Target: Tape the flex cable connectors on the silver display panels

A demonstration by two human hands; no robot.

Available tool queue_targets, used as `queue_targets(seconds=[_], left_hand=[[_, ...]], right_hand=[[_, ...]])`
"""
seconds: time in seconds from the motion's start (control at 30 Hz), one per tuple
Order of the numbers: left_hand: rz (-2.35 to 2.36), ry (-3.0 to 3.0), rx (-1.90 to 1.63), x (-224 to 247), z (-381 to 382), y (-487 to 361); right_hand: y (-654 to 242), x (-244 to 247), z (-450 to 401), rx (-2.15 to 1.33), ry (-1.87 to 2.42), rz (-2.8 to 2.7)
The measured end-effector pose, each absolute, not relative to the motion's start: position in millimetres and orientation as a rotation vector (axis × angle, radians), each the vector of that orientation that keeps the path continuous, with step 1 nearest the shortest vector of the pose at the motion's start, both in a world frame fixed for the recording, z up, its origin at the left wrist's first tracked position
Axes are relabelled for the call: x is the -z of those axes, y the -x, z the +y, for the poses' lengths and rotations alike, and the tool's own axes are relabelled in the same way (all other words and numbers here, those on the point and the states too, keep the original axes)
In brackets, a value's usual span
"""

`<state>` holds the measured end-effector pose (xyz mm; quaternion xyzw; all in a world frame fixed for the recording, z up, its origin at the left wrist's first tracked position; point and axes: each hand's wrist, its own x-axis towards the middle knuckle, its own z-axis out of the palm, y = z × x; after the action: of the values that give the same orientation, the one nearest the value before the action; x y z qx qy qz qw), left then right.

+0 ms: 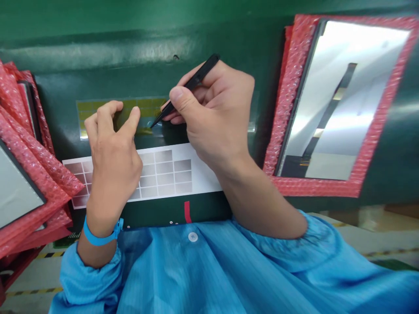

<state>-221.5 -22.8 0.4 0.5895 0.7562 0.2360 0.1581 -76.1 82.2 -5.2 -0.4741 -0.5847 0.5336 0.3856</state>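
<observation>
My right hand (218, 113) is closed around black tweezers (193, 82), gripped like a pen. Their fine tip points down and left onto a clear sheet of yellow film labels (126, 104), at the edge of the yellow area. My left hand (113, 141) has its fingers apart and bent, the fingertips resting on or just over the same sheet, left of the tweezers. Below the film lies a white sheet with grey rectangular labels (165, 174), partly covered by my left hand and right forearm.
On the right, a silver display panel (369, 109) with a dark flex strip lies on red bubble wrap (324, 187). More red bubble wrap (49, 174) with panels is stacked on the left. A short red tape strip (187, 211) marks the green work surface (153, 213) near its front edge.
</observation>
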Motion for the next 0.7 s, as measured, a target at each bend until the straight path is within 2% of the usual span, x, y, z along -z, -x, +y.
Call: queue_targets(seconds=[0.2, 0.4, 0.57, 0.7], left_hand=[[2.188, -1.667, -0.701, 2, -23, 221], [2.233, -1.911, -0.712, 16, -20, 234], [2.279, -2.011, -0.910, 21, -13, 250], [2.349, -2.042, -0.974, 3, -6, 228]], right_hand=[[76, 10, 80, -1.393, 1.178, -1.434], [54, -2, 86, -1.449, 1.088, -1.366], [-40, -26, 113, -1.271, 1.098, -1.370], [-134, -36, 129, -1.102, 1.178, -1.316]])
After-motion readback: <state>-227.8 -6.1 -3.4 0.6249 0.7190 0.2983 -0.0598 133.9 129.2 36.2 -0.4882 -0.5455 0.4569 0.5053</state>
